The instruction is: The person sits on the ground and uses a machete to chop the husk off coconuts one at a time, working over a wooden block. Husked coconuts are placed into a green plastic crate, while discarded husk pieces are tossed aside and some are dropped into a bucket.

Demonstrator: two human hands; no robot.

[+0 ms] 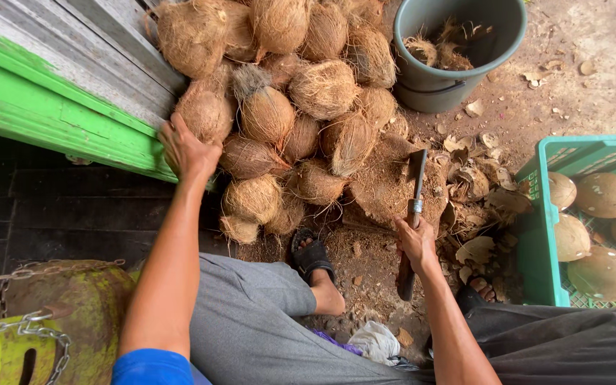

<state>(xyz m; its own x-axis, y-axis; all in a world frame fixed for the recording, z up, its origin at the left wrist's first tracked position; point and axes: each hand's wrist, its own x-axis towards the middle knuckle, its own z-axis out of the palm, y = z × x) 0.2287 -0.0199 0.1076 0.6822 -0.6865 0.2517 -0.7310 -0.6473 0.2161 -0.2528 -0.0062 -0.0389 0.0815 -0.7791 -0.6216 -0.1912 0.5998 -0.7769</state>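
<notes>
The left hand (pixel 185 148) lies spread over a rough, fibrous brown coconut (pixel 206 110) at the left edge of the husky pile (pixel 294 107), beside the green-painted plank wall (pixel 58 114). The right hand (pixel 416 241) is closed around the handle of a flat metal cleaver (pixel 413 207), whose long axis runs nearly upright, its dull blade pointing away from the person over the dirt ground (pixel 593 71), near smooth peeled coconuts in a green plastic crate (pixel 540 235).

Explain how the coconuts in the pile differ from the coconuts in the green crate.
The pile coconuts are brown and covered in hairy fibre; the crate coconuts are smooth and pale. The pile is heaped against the wooden wall; those in the green crate lie side by side. Both look whole.
</notes>
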